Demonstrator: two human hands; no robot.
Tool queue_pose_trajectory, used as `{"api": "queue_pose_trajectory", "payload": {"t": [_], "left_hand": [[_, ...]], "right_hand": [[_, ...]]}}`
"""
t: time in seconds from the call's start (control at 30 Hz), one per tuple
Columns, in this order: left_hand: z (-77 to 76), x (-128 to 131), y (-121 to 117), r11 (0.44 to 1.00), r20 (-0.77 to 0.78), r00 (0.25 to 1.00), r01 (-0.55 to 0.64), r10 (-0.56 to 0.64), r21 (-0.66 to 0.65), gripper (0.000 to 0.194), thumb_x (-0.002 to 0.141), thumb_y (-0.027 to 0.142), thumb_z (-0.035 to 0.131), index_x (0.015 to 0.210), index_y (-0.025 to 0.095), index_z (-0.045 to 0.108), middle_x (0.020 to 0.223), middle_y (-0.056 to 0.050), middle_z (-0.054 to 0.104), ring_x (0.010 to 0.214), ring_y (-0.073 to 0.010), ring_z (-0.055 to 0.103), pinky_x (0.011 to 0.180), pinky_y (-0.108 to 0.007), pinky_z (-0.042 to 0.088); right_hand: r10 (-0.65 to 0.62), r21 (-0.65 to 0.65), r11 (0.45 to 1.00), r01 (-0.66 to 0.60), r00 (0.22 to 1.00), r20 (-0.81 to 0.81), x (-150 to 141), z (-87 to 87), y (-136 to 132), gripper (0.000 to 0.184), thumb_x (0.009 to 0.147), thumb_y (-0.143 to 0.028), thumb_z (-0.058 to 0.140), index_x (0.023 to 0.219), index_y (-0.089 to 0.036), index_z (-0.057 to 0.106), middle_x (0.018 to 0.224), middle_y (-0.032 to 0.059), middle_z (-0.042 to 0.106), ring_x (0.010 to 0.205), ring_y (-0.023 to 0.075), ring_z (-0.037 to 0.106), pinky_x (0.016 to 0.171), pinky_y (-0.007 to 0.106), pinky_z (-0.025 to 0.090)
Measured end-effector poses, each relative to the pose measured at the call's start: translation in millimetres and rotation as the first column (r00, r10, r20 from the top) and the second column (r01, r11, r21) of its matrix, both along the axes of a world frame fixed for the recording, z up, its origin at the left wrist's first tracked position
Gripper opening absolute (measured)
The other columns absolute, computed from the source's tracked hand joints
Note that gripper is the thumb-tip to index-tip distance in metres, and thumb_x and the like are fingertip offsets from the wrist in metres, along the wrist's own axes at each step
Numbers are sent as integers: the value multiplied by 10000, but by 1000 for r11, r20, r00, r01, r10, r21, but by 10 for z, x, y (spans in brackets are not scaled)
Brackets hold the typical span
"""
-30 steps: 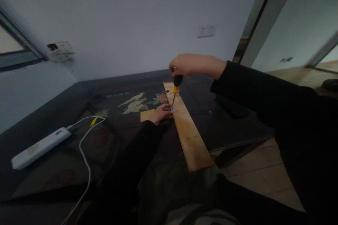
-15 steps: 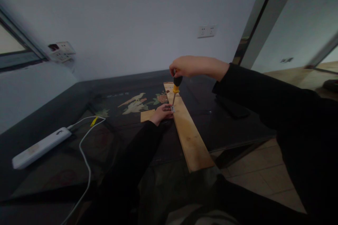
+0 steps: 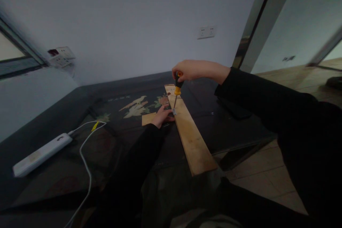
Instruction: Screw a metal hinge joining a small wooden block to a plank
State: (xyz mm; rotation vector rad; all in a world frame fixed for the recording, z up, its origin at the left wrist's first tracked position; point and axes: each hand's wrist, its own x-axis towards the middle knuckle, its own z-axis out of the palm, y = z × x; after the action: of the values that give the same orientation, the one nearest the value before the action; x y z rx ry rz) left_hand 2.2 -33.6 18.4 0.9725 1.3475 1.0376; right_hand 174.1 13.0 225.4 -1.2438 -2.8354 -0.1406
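A long light wooden plank (image 3: 191, 136) lies on the dark table (image 3: 64, 114) and overhangs its near edge. My right hand (image 3: 192, 70) is closed round the top of a black-and-orange screwdriver (image 3: 177, 87) that stands nearly upright, its tip down on the plank. My left hand (image 3: 162, 115) rests at the plank's left edge, fingertips pinched on a small metal piece (image 3: 174, 112) right at the tip. A shorter piece of wood (image 3: 148, 118) lies partly under my left hand.
A white power strip (image 3: 40, 154) with a white cable (image 3: 85, 160) lies at the left of the table. The table top has a painted bird-and-flower inlay (image 3: 136, 105). Wall sockets (image 3: 205, 32) sit on the back wall. Tiled floor (image 3: 267, 174) shows at the right.
My right hand has turned slightly on the screwdriver handle and sunk a little. The view has shifted slightly. My left hand stays at the tip.
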Motion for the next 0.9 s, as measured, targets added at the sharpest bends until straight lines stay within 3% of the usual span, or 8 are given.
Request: {"api": "queue_pose_trajectory", "payload": {"t": [0.2, 0.43, 0.63, 0.8, 0.9], "left_hand": [[44, 65, 128, 996, -53, 995, 87, -89, -36, 356, 840, 112, 671, 1195, 109, 661, 953, -85, 772, 503, -125, 684, 571, -245, 615], [42, 101, 138, 995, -64, 993, 94, -96, -35, 276, 838, 144, 704, 1112, 111, 706, 923, -85, 779, 502, -125, 686, 556, -229, 606], [45, 107, 149, 996, -61, 994, 86, -88, -27, 165, 845, 119, 698, 1010, 111, 709, 838, -64, 764, 488, -122, 671, 516, -219, 585], [69, 100, 128, 995, -63, 994, 93, -95, -32, 185, 846, 133, 717, 1029, 112, 703, 843, -75, 766, 505, -123, 678, 535, -222, 587], [61, 94, 135, 995, -70, 994, 85, -88, -44, 214, 858, 120, 694, 1071, 107, 696, 849, -77, 766, 504, -125, 678, 533, -227, 587]], "right_hand": [[-120, 141, 983, 115, 993, 23, 5, -30, -153, 366, 962, -375, 551, 1200, -162, 732, 1059, 141, 742, 925, 247, 669, 708, 335, 412], [-181, 214, 961, 177, 984, -5, -4, -28, -194, 487, 989, -493, 497, 1150, -107, 746, 989, 186, 739, 928, 278, 677, 715, 344, 428], [-136, 55, 989, 140, 988, -75, 113, -19, -108, 415, 890, -511, 664, 1084, -159, 767, 899, 127, 748, 843, 234, 685, 714, 334, 461], [-108, -194, 979, 64, 968, -225, 170, -45, -59, 330, 861, -340, 723, 1129, -147, 742, 782, 58, 734, 609, 143, 655, 644, 294, 492], [-106, -205, 978, 45, 948, -301, 177, -17, -52, 268, 864, -294, 703, 1066, -125, 755, 817, 69, 740, 585, 125, 650, 628, 281, 507]]}}
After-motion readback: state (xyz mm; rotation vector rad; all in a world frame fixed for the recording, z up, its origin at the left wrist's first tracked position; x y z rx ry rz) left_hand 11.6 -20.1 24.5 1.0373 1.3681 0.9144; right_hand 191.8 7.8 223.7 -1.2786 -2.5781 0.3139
